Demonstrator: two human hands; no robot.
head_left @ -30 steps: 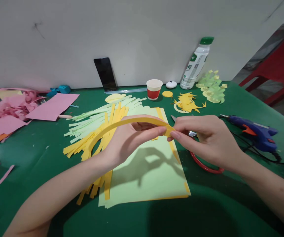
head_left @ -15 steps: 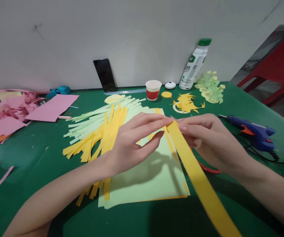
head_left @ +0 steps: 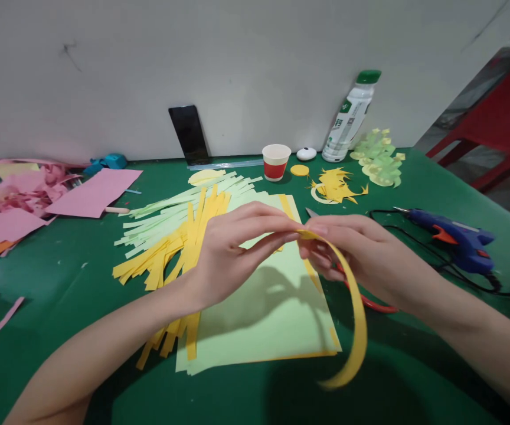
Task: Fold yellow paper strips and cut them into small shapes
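Green table (head_left: 60,283): we work against a pale wall (head_left: 126,71).
Yellow strip (head_left: 359,319): between our fingertips, above light-green sheets (head_left: 264,330), tail curling down free.
Strip risk: uneven squeezing may crease it; slack pinch may let it spring off.
Left hand (head_left: 231,254): pinched on strip's end.
Right hand (head_left: 352,239): pinched close by.

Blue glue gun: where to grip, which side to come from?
Likely by the handle of the blue glue gun, from above on the near right, with the right hand once free. It lies flat; the metal nozzle points left, the handle angles toward the person, and the cord leaves its end.
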